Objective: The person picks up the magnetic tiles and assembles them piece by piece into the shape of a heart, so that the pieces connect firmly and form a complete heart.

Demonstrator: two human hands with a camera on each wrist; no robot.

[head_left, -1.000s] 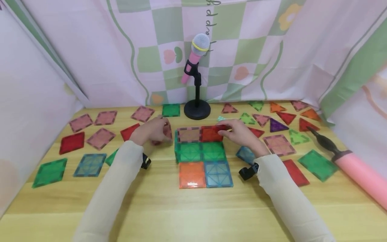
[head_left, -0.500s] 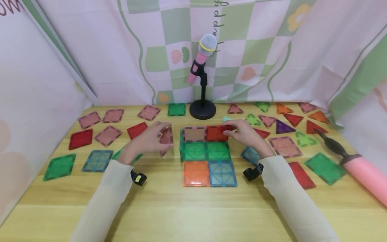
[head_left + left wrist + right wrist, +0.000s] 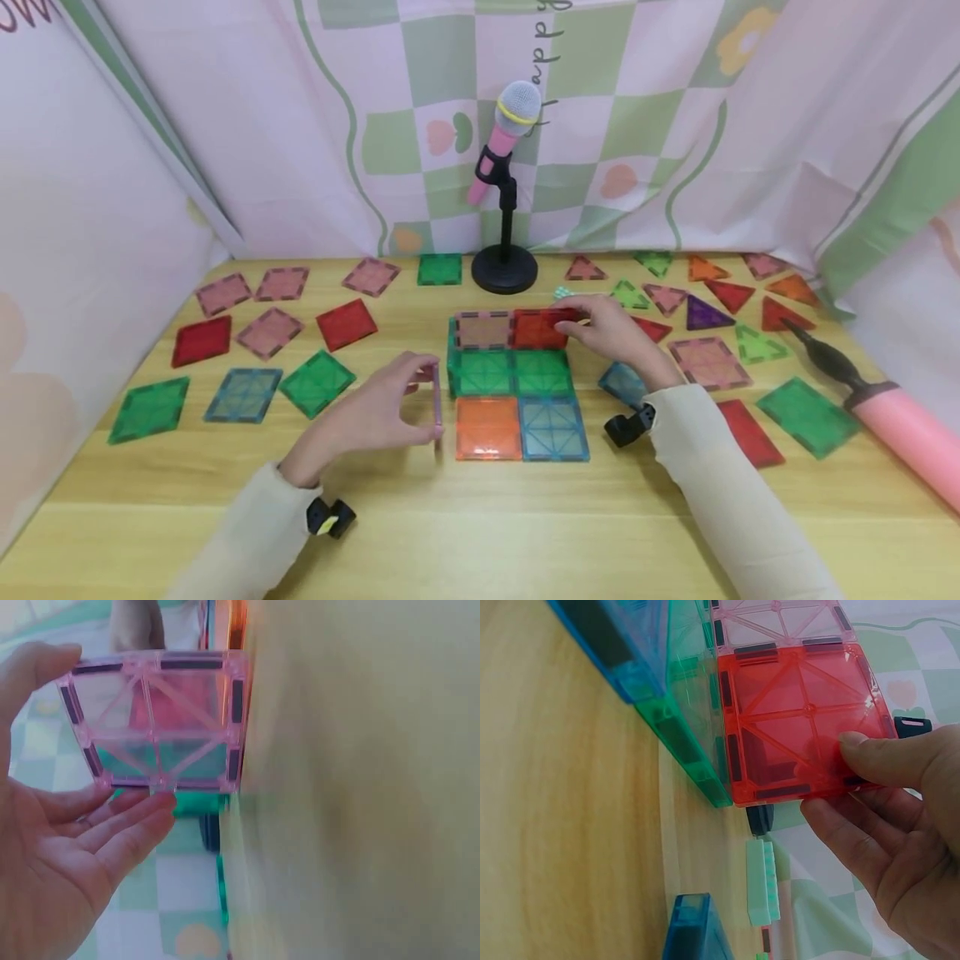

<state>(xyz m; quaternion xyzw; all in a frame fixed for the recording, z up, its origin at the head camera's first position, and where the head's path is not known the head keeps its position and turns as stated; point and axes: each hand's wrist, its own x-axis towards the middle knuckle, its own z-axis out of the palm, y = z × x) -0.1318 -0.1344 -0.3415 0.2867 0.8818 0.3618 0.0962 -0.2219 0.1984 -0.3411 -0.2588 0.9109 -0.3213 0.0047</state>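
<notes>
A: Nearest us, why is the pink square tile (image 3: pixel 437 403) standing on edge instead of lying flat?

B: The left hand (image 3: pixel 375 417) holds it upright, thumb on one edge and fingers (image 3: pixel 142 817) curled under the opposite one, so its edge faces the tile block (image 3: pixel 517 383). It sits just left of the block's orange tile (image 3: pixel 487 427), near but apart as far as the head view shows. Held that way, it looks ready to meet the block as a side wall; that is my reading.

A: And the block itself?

B: An orange and a blue tile (image 3: pixel 553 428) lie flat on the bench (image 3: pixel 480 517) nearest us. Behind them two green tiles (image 3: pixel 513 372) look to rise as a wall, with a pink tile (image 3: pixel 482 330) and a red tile (image 3: pixel 537 329) in the farthest row.

A: Why is the right hand (image 3: pixel 611 333) at the block's far right corner?

B: Its thumb (image 3: pixel 877 754) and fingers pinch the outer edge of the red tile, I judge to steady that upper row.

A: Farther back?

B: Loose square tiles lie left of the block, among them a red square (image 3: pixel 346 323) and a green square (image 3: pixel 317 382); triangles such as a purple triangle (image 3: pixel 703 315) lie to its right. A pink hand pump (image 3: pixel 885 425) is far right. Behind the block stands a toy microphone (image 3: pixel 506 133) on a black stand.
</notes>
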